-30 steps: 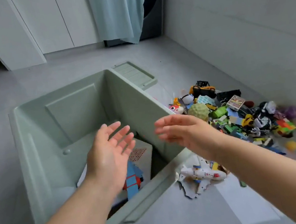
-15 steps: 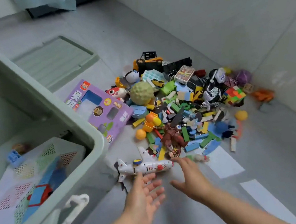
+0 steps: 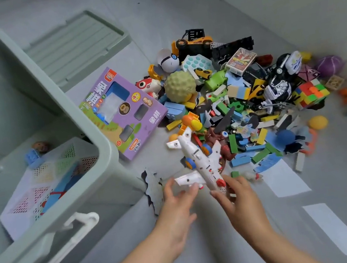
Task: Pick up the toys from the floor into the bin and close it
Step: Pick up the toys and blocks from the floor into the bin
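Grey floor by the green bin: left hand and right hand together hold the white toy plane.

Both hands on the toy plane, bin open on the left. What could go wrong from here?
1. The toy plane is held only at its tail end by the right hand, with the left hand at one wing; the nose could swing and slip free.
2. Its nose end is over the toy pile; a careless lift may scatter blocks.
3. The bin rim stands high beside it; a low swing could clip it.
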`<act>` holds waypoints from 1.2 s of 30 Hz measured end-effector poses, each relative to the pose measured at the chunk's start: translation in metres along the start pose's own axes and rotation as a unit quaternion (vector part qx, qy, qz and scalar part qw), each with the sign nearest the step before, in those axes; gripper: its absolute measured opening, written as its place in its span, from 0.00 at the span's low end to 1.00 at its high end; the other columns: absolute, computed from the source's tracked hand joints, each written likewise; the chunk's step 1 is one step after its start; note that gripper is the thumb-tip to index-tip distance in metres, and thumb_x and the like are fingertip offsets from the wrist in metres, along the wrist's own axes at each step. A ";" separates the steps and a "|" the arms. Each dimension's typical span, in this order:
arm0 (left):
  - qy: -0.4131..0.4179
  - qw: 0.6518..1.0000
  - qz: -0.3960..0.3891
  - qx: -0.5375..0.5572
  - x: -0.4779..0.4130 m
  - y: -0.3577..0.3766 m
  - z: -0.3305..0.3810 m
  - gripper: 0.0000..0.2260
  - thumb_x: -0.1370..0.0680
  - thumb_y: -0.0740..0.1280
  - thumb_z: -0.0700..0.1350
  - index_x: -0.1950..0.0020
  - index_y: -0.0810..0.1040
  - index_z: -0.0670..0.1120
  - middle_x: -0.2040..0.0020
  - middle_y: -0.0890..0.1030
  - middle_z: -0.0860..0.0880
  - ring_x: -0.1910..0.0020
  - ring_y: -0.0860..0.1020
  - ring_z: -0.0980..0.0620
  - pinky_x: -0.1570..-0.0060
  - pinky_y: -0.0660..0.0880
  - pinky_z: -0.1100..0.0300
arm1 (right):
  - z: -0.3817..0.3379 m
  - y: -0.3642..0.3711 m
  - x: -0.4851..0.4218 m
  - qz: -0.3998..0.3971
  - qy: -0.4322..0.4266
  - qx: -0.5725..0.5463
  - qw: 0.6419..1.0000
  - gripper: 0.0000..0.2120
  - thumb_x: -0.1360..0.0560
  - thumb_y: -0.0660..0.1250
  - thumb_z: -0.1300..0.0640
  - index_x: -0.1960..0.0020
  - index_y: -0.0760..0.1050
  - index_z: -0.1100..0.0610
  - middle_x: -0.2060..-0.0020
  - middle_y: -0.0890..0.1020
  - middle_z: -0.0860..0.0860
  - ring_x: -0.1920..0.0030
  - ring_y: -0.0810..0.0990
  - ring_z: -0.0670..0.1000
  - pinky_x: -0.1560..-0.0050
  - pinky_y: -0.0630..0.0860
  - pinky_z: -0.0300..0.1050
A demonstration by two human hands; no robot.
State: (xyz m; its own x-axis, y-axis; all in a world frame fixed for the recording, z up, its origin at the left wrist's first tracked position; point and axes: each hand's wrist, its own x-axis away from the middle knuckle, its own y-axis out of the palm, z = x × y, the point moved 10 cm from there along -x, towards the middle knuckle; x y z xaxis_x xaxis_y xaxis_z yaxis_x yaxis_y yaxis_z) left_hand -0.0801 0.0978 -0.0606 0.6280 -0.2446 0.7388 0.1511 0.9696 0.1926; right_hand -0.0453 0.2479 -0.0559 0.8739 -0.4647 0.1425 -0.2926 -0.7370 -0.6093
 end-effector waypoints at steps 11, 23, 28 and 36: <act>0.236 0.959 -0.134 0.076 0.092 0.060 0.143 0.20 0.34 0.70 0.45 0.42 0.75 0.44 0.49 0.84 0.42 0.53 0.83 0.44 0.55 0.80 0.48 | -0.161 -0.098 0.044 0.099 -0.151 -0.139 0.974 0.25 0.38 0.72 0.45 0.41 0.73 0.40 0.56 0.73 0.42 0.53 0.77 0.42 0.55 0.72 0.26; 0.237 0.963 0.126 -0.025 0.149 -0.258 0.236 0.10 0.26 0.68 0.41 0.46 0.77 0.39 0.55 0.83 0.41 0.59 0.80 0.46 0.58 0.77 0.53 | -0.334 0.041 0.070 -0.181 -0.303 0.033 0.935 0.25 0.33 0.65 0.36 0.39 0.61 0.35 0.41 0.60 0.29 0.36 0.63 0.32 0.42 0.60 0.20; 0.083 0.977 0.171 -0.096 0.094 -0.308 0.184 0.04 0.24 0.64 0.36 0.59 0.72 0.40 0.75 0.78 0.46 0.82 0.75 0.55 0.82 0.71 0.66 | -0.314 0.066 0.078 -0.215 -0.320 0.107 0.916 0.20 0.35 0.55 0.26 0.49 0.69 0.34 0.42 0.63 0.28 0.37 0.64 0.33 0.43 0.59 0.21; 0.235 0.897 0.210 -0.312 0.075 -0.224 0.224 0.38 0.28 0.70 0.54 0.25 0.54 0.47 0.29 0.67 0.44 0.31 0.66 0.44 0.34 0.64 0.53 | -0.245 -0.009 0.063 -0.171 -0.199 -0.039 0.964 0.17 0.32 0.64 0.34 0.50 0.76 0.42 0.44 0.74 0.39 0.39 0.73 0.42 0.42 0.68 0.32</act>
State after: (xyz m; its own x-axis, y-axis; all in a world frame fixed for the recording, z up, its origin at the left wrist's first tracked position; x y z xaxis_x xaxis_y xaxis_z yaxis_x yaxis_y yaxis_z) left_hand -0.2379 -0.1402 0.0965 0.9595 0.0315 0.2800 0.1317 0.8282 -0.5447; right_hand -0.0826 0.1047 0.1501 0.9996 0.0266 0.0041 0.0249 -0.8554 -0.5174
